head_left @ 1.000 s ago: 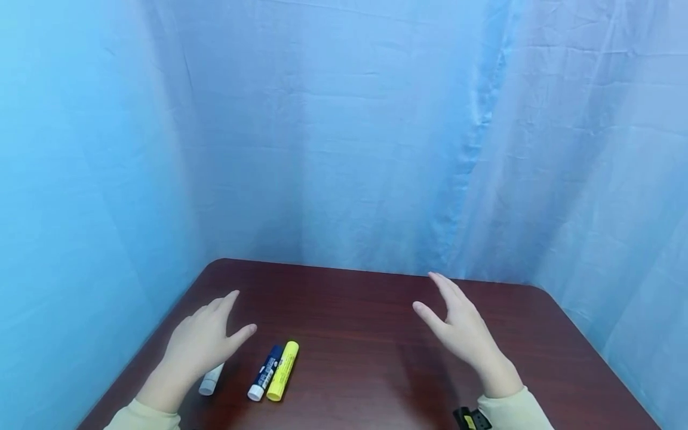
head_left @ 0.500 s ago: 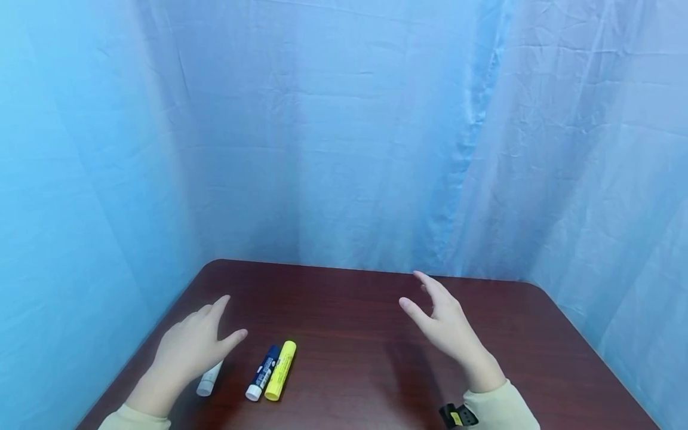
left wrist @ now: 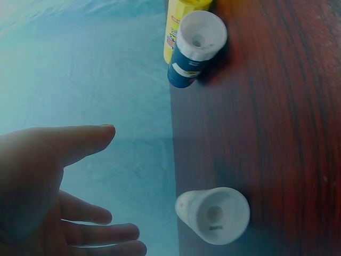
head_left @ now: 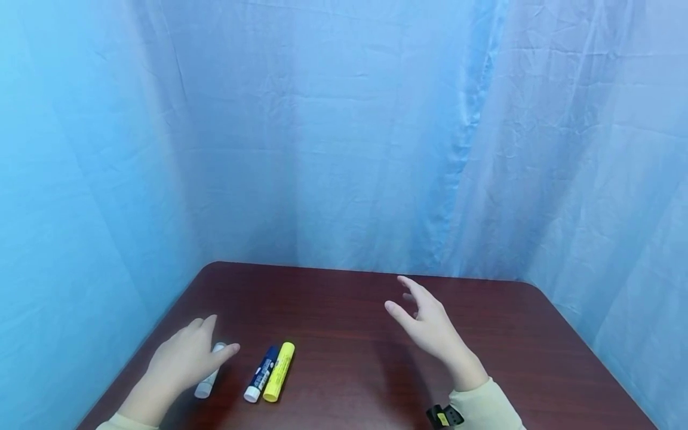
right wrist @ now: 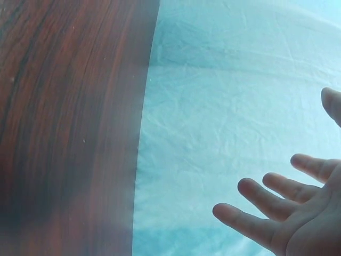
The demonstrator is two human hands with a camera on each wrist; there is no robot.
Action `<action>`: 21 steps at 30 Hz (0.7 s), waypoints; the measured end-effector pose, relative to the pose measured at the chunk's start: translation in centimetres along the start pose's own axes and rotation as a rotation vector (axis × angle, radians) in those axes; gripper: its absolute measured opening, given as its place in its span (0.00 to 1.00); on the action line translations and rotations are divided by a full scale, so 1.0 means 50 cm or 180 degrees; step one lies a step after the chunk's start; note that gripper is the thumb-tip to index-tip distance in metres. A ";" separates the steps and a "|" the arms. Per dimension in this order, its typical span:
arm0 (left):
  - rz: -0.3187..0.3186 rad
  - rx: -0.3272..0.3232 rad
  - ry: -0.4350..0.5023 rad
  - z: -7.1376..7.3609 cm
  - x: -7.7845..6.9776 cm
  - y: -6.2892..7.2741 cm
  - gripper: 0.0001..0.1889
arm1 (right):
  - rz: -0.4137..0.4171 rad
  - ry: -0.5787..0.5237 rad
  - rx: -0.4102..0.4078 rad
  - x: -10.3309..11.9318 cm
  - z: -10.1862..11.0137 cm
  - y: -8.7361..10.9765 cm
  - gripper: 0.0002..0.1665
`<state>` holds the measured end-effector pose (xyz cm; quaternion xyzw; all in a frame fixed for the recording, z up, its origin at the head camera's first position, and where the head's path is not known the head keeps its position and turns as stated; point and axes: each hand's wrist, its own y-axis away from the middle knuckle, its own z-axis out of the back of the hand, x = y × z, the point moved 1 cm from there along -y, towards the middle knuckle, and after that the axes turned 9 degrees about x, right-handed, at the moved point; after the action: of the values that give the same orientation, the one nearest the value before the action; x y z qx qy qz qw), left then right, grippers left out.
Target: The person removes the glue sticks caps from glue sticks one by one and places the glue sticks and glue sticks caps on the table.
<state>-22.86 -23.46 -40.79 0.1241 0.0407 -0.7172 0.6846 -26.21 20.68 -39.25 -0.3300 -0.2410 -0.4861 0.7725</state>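
My left hand [head_left: 181, 359] hovers at the table's left side, thumb spread from the fingers, holding nothing. Beneath it lies a white glue stick [head_left: 204, 389], partly covered by the hand in the head view; the left wrist view shows the end of this white tube [left wrist: 222, 216] apart from the fingers. To the right of that hand, a navy glue stick [head_left: 260, 375] with a white end and a yellow glue stick [head_left: 279, 373] lie side by side. Over the table's right half, my right hand [head_left: 430, 325] is held in the air, fingers extended and nothing in it.
The dark red-brown wooden table [head_left: 333, 334] has rounded far corners. Blue curtains [head_left: 344, 149] hang behind it and along both sides. A black strap with a yellow mark [head_left: 443, 417] sits at the right sleeve cuff.
My left hand has come lower and slightly left, toward the white glue stick, whose far end now shows. The right hand has drifted left. The glue sticks lie as before.
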 end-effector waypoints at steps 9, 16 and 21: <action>0.0042 0.0210 0.0010 -0.012 0.007 -0.004 0.50 | -0.0108 -0.0161 0.0120 -0.001 -0.019 -0.007 0.43; 0.0075 0.0359 0.0091 -0.026 0.010 -0.010 0.41 | -0.0221 -0.0326 0.0210 -0.004 -0.042 -0.005 0.42; 0.0085 0.0454 0.0101 -0.031 0.014 -0.015 0.36 | -0.0280 -0.0475 0.0258 -0.009 -0.061 -0.013 0.41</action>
<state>-23.43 -23.76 -42.55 0.1844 -0.0012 -0.7070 0.6828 -26.81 18.49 -41.41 -0.3228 -0.3316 -0.4834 0.7431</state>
